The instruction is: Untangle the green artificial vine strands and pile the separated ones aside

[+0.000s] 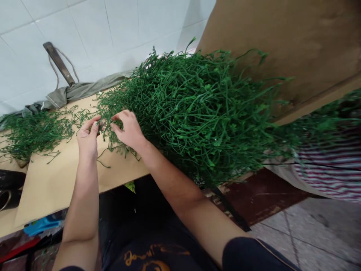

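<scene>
left fingers pinch green stem, right fingers beside green heap

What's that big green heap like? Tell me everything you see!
The big green heap is a loose, bushy tangle of thin, curling stems, some with lighter tips. It could be plastic or plant; I can't tell. It spreads from the tan board toward the right, its upper right edge straggling in front of the brown panel. The right hand is at its left end.
</scene>
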Motion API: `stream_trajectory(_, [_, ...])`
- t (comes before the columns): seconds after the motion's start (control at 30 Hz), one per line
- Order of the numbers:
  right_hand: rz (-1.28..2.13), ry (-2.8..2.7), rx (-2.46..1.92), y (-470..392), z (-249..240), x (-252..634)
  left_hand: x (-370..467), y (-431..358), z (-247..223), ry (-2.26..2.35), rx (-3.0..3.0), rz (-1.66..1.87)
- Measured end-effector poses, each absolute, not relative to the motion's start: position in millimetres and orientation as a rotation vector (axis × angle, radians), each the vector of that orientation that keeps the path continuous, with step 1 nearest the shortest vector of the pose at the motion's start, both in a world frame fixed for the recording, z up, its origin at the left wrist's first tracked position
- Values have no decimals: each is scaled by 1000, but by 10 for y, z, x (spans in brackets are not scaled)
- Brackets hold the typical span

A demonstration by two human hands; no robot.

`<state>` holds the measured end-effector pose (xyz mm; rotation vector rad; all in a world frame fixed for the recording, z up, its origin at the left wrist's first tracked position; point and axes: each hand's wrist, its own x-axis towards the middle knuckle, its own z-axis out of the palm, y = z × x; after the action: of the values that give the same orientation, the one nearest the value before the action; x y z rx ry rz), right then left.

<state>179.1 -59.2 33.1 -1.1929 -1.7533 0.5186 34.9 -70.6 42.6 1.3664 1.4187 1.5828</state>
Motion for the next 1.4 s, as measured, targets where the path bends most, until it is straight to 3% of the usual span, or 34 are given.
stream_trajectory(0.13, [741,-1768,-1006,-540,332,1776,335,-781,421,1310,1351,1537])
stream_trajectory(0.6, [670,-1936,-987,-560,441,1810,94,-918,311,1505,1659,1297])
stream_trajectory(0.8, [891,-1942,-877,-572,445,1750,119,-971,308,1637,1900,1341])
stream_trajectory(1.17, [426,-1986,-1140,-591,457,1768,109,-1055,479,1592,1883,1302])
stream_trajectory(1.4, [410,-2089,-1087,-604,487,1748,238,-996,451,1427,1641,1164])
